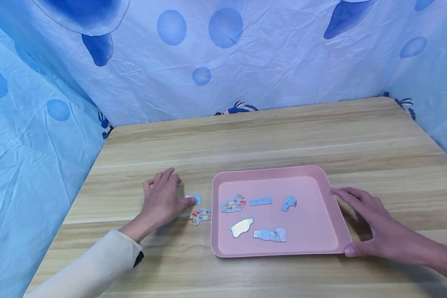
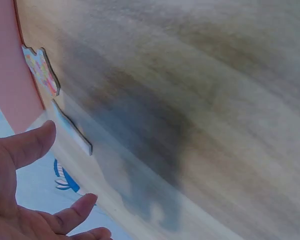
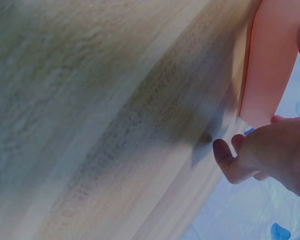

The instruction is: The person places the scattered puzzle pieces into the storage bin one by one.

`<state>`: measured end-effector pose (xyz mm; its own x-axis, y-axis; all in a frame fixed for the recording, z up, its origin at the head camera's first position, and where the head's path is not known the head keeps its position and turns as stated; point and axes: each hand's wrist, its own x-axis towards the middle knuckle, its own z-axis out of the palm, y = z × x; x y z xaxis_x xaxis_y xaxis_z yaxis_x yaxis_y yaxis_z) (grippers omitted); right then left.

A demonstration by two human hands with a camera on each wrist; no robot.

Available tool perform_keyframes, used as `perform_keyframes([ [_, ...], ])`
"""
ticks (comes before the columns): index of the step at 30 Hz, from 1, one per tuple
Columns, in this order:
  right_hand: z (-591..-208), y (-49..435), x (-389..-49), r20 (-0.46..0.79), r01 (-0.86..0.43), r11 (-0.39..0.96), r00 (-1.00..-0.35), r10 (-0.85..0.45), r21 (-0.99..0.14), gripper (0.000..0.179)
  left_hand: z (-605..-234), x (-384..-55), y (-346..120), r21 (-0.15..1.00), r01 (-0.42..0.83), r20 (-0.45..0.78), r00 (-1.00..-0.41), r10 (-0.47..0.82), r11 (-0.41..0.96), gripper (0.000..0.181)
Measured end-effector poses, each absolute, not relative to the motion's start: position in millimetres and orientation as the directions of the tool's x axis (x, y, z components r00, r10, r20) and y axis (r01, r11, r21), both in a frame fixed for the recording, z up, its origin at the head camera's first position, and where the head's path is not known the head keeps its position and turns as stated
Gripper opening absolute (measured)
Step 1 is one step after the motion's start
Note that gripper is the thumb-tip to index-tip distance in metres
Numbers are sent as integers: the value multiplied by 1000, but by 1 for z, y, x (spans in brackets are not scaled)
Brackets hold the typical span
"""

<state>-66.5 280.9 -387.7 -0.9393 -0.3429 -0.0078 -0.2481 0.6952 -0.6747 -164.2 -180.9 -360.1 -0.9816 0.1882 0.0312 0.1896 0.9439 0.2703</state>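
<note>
My left hand (image 1: 162, 200) hovers left of the pink tray (image 1: 279, 253), thumb tip over a small light blue puzzle piece (image 1: 198, 198). In the left wrist view the thumb (image 2: 37, 142) and fingers are spread apart with nothing between them. A colourful map-patterned piece (image 1: 200, 215) lies beside the tray's left wall. On the other side my right hand (image 1: 380, 231) touches the tray's right rim with its index finger and has its thumb by the near corner; its other fingers hang loosely curled. Inside the tray lie several flat pieces, including another map-patterned one (image 1: 234, 204).
Also in the tray are a blue strip (image 1: 261, 201), a small curved piece (image 1: 289, 203), a pale shiny piece (image 1: 241, 227) and a longer light blue piece (image 1: 270, 235). A blue patterned curtain (image 1: 283, 62) hangs behind the wooden table (image 1: 283, 140) and along its sides.
</note>
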Motion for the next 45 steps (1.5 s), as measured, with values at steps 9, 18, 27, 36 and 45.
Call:
perform_keyframes([
  [9,-388,282,-66,-19,-235,692,-941,-338,-682,112,-364,-165,-187,309,264,28,-963,269,914,41],
  [18,-387,279,-67,30,-282,697,-936,-350,-659,115,-370,-170,-195,348,326,17,-940,341,879,28],
  [27,-386,278,-67,22,-275,692,-937,-350,-668,115,-372,-178,-202,335,384,48,-919,391,861,18],
  [36,-386,278,-66,20,-268,690,-939,-345,-673,114,-374,-180,-204,301,470,85,-880,467,830,19],
  [45,-386,278,-66,11,-257,682,-939,-343,-684,113,-375,-180,-206,317,453,72,-888,455,833,22],
])
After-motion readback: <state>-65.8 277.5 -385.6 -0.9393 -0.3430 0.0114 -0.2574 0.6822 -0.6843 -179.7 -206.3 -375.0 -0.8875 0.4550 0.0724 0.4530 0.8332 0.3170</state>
